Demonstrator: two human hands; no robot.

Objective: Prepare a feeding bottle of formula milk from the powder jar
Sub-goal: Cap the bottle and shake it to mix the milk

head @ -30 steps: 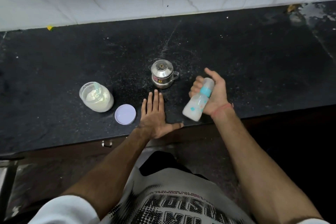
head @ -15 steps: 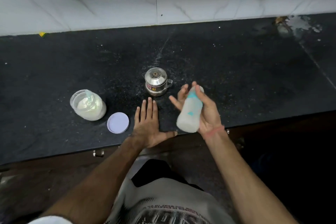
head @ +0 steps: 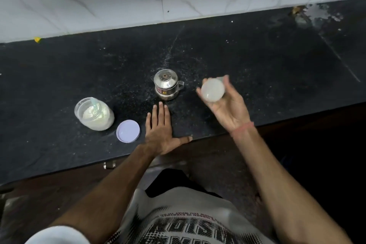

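The right hand [head: 227, 109] grips the feeding bottle [head: 213, 90] above the black countertop [head: 257, 65], just right of the steel pot [head: 168, 85], with the bottle's round base turned toward the camera. The left hand [head: 161, 130] lies flat, fingers straight, just in front of the pot. The open powder jar [head: 94, 114] stands well left of the pot, its lilac lid [head: 128, 131] beside it.
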